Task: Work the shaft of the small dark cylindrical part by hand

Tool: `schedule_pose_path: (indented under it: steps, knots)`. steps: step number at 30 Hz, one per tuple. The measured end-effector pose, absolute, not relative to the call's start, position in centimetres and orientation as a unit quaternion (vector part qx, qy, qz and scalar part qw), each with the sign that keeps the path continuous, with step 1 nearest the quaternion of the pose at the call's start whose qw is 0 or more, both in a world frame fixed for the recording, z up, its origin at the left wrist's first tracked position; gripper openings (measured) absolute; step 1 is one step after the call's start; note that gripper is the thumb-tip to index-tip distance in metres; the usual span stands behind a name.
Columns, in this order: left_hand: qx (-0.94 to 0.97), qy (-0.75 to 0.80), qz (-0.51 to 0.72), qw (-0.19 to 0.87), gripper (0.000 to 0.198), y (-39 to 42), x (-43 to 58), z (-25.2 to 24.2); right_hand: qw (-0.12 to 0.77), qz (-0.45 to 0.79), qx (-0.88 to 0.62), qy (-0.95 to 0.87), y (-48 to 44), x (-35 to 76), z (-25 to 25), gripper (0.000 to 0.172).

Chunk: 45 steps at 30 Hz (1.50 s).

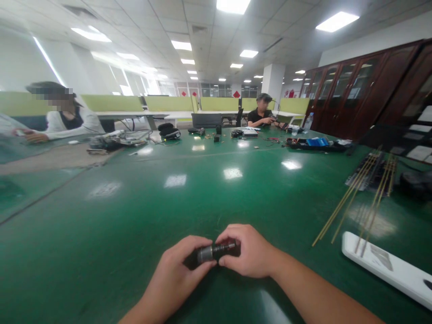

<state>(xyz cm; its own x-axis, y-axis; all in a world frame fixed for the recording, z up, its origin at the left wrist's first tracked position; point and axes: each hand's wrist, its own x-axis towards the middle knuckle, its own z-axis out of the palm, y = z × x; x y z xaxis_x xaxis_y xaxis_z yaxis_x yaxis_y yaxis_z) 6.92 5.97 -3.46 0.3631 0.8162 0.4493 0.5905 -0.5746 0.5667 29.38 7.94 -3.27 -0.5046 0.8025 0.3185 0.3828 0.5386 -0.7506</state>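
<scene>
Just above the green table, a small black-and-grey cylindrical part [206, 254] lies level between my two hands. A wide grey section with a ring is at its left, and a narrower, ridged dark shaft with a metal tip runs to the right. The fingers and thumb of my left hand [175, 270] are closed round the wide end. My right hand [251, 252] curls round the narrow end, with thumb and forefinger against it. What kind of part it is, I cannot make out. Its outer ends are partly hidden by my fingers.
A white flat device [398, 274] and several thin brass-coloured rods [351, 202] lie to the right on the green table [135, 211]. Along the far edge are a black tray [313, 145], a bottle [308, 122] and a black case [169, 132]. Two people sit across the table.
</scene>
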Motion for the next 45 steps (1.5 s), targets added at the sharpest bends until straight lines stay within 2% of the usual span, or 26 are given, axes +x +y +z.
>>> schedule_pose_path:
  steps: [12, 45]
  knots:
    - [0.822, 0.412, 0.363, 0.152, 0.021, 5.80, 7.08, -3.42, 0.343, 0.303, -0.356, -0.814, 7.81, 29.32, -3.37, 0.015]
    - [0.825, 0.406, 0.367, 0.139, 0.025, 5.71, 7.32, -3.44, 0.340, 0.284, -0.347, -0.827, 7.97, 29.53, -3.27, 0.011]
